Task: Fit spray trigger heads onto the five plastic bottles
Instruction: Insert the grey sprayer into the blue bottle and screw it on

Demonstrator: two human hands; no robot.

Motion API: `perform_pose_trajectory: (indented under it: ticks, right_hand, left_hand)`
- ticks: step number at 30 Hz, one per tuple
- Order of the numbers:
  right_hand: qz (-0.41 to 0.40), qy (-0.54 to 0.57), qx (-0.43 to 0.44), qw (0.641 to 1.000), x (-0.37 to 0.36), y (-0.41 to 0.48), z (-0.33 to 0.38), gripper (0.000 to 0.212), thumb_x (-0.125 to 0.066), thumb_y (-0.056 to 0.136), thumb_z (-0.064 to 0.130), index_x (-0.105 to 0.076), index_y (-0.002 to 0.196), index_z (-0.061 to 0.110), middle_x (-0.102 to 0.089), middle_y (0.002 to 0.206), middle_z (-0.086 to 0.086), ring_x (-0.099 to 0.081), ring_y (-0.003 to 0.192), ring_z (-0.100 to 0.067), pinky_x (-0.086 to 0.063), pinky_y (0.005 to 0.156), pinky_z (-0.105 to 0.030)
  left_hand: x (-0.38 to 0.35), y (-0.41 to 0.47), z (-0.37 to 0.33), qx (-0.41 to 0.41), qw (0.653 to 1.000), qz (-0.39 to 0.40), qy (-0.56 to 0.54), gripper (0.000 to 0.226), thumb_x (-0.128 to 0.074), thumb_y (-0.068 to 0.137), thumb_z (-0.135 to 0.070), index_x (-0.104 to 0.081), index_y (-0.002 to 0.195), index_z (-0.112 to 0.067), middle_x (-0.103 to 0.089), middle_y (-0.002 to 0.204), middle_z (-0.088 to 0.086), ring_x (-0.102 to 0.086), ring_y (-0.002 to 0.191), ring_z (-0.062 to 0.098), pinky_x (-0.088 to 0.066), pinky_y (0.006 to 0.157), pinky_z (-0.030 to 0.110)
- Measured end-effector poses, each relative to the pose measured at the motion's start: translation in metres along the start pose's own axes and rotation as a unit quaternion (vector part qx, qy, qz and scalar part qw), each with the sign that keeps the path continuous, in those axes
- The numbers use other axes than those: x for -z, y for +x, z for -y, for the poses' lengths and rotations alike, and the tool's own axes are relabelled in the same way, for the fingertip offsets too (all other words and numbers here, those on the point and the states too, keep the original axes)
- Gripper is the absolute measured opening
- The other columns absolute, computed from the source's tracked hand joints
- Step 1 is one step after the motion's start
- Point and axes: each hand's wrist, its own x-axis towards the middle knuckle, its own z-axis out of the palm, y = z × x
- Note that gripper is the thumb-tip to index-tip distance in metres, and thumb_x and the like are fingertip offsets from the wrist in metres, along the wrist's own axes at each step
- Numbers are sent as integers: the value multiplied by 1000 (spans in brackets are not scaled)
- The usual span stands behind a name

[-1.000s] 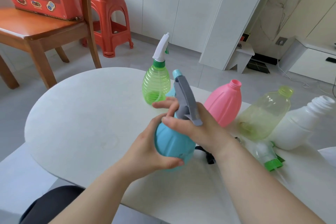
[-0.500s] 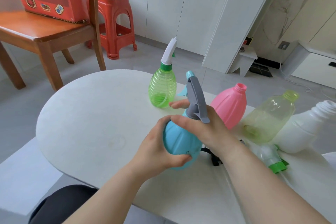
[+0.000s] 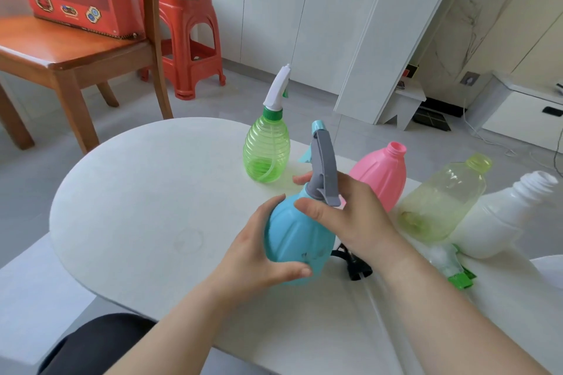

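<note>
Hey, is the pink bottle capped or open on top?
Open: the pink bottle has a bare neck, with nothing screwed onto it.

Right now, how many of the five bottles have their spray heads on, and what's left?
One looks done: the green bottle carries a white head. In hand: the left hand holds the blue bottle, the right hand grips its grey head at the collar. Left: pink bottle, yellow bottle and white bottle, necks bare.
</note>
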Motion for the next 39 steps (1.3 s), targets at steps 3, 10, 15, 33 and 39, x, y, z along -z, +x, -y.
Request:
perform_pose_trajectory:
  ticks: [3, 10, 15, 33, 39]
  right_hand:
    - [-37, 15, 1, 999, 11, 12, 5, 16, -67, 73, 22, -57, 76, 34, -63, 87, 18, -58, 87, -5, -44, 78, -15]
    - [-213, 6, -26, 977, 23, 75, -7, 24, -65, 77, 20, -61, 99, 12, -60, 86, 3, -54, 84, -12, -38, 65, -9]
    - [-250, -46, -46, 966, 13, 102, -28, 24, -66, 76, 20, -61, 97, 8, -57, 84, 1, -52, 82, -17, -32, 61, -17]
    - [-238, -53, -80, 967, 19, 111, -45, 25, -62, 79, 21, -57, 100, 8, -55, 89, -1, -50, 84, -17, -33, 67, -21]
    - [-228, -55, -89, 968, 20, 106, -43, 44, -64, 78, 28, -51, 115, 8, -60, 112, -6, -54, 101, -19, -36, 76, -20]
  left_hand:
    - [9, 1, 5, 2, 999, -34, 4, 88, -58, 40, -77, -20, 116, -53, -30, 129, -28, -26, 120, -19, -23, 92, -2]
    - [6, 7, 25, 9, 953, -41, 301, 69, -54, 77, -54, -25, 135, -30, -20, 149, -9, -13, 138, 6, 1, 112, 26]
    - [-2, 12, 38, 14, 918, 12, 396, 63, -42, 79, -60, -24, 134, -34, -16, 151, -11, -3, 140, 7, 13, 105, 24]
    - [-1, 14, 39, 1, 911, 15, 412, 63, -39, 78, -63, -23, 134, -36, -14, 151, -13, 0, 140, 6, 13, 105, 24]
    - [-1, 14, 40, 2, 913, 12, 408, 63, -40, 78, -63, -24, 133, -36, -16, 151, -13, -2, 140, 6, 11, 108, 26]
